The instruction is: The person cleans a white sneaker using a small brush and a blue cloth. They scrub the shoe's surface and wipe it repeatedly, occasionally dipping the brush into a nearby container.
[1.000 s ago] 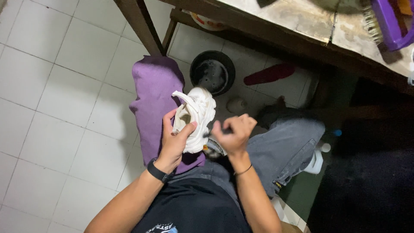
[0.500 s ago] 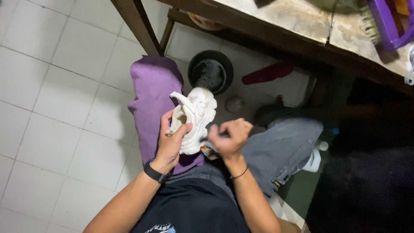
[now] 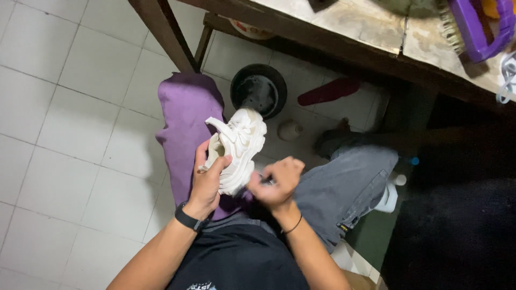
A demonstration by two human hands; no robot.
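My left hand [image 3: 208, 180] grips a chunky white sneaker [image 3: 239, 146] at its heel opening, holding it toe-away over my lap. A purple cloth [image 3: 185, 123] lies draped across my left leg beneath the shoe. My right hand [image 3: 279, 181] is closed into a fist right beside the sneaker's sole; something small and dark seems pinched in it, but the fingers hide it. A black band sits on my left wrist, a thin one on my right.
A black round tub [image 3: 259, 88] stands on the white tiled floor by the shoe's toe. A wooden table [image 3: 349, 27] spans the top, with a purple basket [image 3: 486, 27] on it. A red object [image 3: 329, 92] and a small pale bottle [image 3: 290, 130] lie underneath.
My right hand has slid a little down along the sneaker's sole. The shoe stays in my left hand, barely shifted.
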